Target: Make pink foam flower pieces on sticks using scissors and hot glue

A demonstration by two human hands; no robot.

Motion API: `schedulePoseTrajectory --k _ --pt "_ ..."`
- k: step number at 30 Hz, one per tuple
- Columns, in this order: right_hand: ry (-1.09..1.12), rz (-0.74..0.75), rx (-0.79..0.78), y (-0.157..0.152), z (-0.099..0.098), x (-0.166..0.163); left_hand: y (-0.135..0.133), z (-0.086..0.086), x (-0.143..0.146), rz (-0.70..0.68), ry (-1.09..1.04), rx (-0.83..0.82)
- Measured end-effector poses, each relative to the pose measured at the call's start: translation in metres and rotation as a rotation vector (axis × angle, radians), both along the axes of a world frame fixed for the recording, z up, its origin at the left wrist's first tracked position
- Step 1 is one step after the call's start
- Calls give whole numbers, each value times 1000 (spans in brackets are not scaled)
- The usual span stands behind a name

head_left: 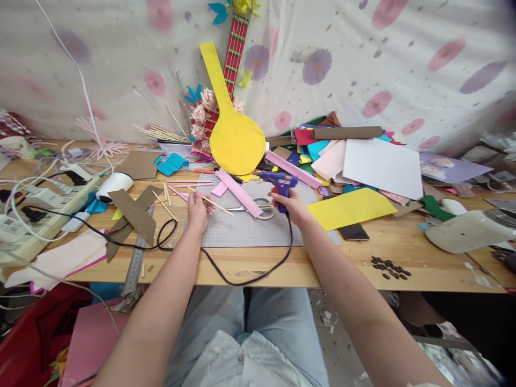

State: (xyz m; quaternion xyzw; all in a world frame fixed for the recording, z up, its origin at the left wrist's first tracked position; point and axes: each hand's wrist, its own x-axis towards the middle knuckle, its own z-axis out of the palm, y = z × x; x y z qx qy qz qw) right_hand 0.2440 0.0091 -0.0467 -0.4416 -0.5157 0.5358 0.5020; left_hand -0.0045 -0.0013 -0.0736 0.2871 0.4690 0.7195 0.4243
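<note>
My right hand point(293, 206) is wrapped round the handle of a blue hot glue gun point(281, 180), whose nozzle points left over the mat. Between the fingers of my left hand point(198, 212) is a thin wooden stick point(216, 205), slanting down to the right. A pair of scissors point(266, 208) lies between my hands, partly under a pink strip point(238, 192). Beneath them is a grey cutting mat point(242, 234). Behind my hands, a yellow banjo-shaped piece point(237, 141) leans against a red decorated guitar shape point(236, 54). The glue gun's black cord point(258, 280) loops across the table front.
Brown strips point(133, 215) and a metal ruler point(134, 263) lie at left, near a power strip point(48, 215) with tangled cables. At right are a yellow sheet point(350, 208), a phone point(353, 231), small black ovals point(391, 267) and a white appliance point(470, 230). Coloured sheets pile behind.
</note>
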Motion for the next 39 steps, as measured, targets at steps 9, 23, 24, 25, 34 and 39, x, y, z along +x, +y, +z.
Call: schedulePoseTrajectory --k 9,23,24,25,34,39 --pt "-244 68 -83 -14 -2 -103 0 0 -2 12 -42 5" --pt "-136 -2 -94 -9 -23 -106 -10 0 15 -233 130 -6" --pt "-89 7 -98 -8 -22 -103 -9 1 13 -237 104 -11" --pt "-47 9 -99 -7 -20 -98 -8 1 10 -243 69 -17" --pt "-211 405 34 -7 -1 -24 -6 4 -10 -401 -90 -57" --pt "-240 455 33 -11 -8 -21 -8 3 -7 -403 -34 -56"
